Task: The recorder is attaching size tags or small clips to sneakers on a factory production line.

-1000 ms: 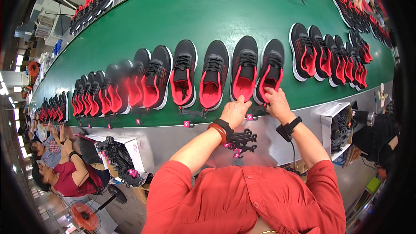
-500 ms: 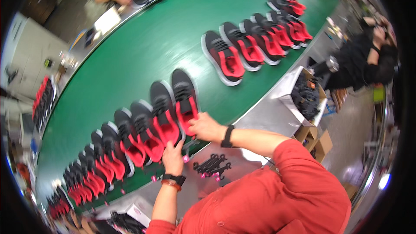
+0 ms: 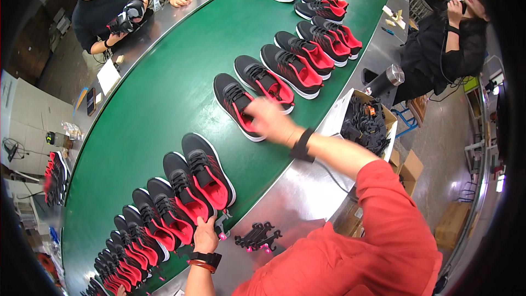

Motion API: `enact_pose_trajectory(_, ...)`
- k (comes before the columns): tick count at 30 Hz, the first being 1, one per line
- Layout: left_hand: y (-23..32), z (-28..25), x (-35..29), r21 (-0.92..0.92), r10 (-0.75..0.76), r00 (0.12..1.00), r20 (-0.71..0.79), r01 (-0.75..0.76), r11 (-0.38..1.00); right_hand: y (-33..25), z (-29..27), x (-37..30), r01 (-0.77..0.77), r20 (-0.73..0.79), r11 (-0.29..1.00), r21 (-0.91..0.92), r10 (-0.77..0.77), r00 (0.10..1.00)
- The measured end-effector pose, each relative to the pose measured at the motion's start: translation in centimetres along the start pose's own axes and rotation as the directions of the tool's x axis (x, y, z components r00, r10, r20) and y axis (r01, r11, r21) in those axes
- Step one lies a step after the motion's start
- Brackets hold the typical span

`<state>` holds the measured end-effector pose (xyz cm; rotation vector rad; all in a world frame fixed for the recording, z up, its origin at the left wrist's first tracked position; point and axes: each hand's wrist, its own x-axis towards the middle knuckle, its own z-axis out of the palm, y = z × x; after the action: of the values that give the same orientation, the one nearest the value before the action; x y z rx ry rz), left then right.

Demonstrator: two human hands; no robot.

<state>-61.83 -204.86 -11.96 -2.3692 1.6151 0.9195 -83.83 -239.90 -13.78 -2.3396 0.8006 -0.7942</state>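
Our right hand (image 3: 269, 121) has moved to a farther shoe (image 3: 234, 98), while our half-curled left hand (image 3: 206, 237) touches a nearer shoe (image 3: 188, 191) by the green belt (image 3: 161, 96)'s near edge, perhaps steadying it; we cannot tell either grip.

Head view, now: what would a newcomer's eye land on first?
Black sneakers with red linings come first, in two rows on the green work surface: one at lower left, one farther up and right. Next, the red sleeve at right, a blurred right hand over the nearest sneaker of the upper row, and the left hand at a heel in the lower row. Then black hangers bunched on the metal ledge.
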Motion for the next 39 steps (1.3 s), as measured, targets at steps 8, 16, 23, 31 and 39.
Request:
enact_pose_trajectory(8, 0.8, 0.0, 1.5, 0.085, -0.053, 0.989, 0.140, 0.041, 0.996, 19.5, -9.9, -0.7, -0.641, -0.260, 0.561, -0.524, 0.612, 0.747)
enact_pose_trajectory(16, 0.2, 0.8, 1.4, 0.106, -0.070, 0.993, 0.100, 0.059, 0.993, 21.4, -8.1, 1.7, -0.659, -0.125, 0.474, -0.584, 0.749, 0.650)
enact_pose_trajectory(23, -0.2, 1.7, 1.8, 0.086, -0.045, 0.997, 0.064, 0.040, 0.996, 21.3, -3.5, -0.1, -0.281, 0.180, 0.950, -0.136, 0.303, 0.936)
enact_pose_trajectory(31, -1.5, 3.7, 1.0, 0.066, -0.073, 0.997, 0.015, 0.071, 0.995, 14.0, 0.3, -2.4, -0.377, 0.153, 0.883, -0.280, 0.429, 0.890)
enact_pose_trajectory(39, -1.4, 2.3, -0.1, 0.010, -0.005, 0.995, -0.100, 0.006, 1.000, 1.3, -1.9, -4.7, 0.123, -0.027, 0.745, -0.656, -0.186, 0.982)
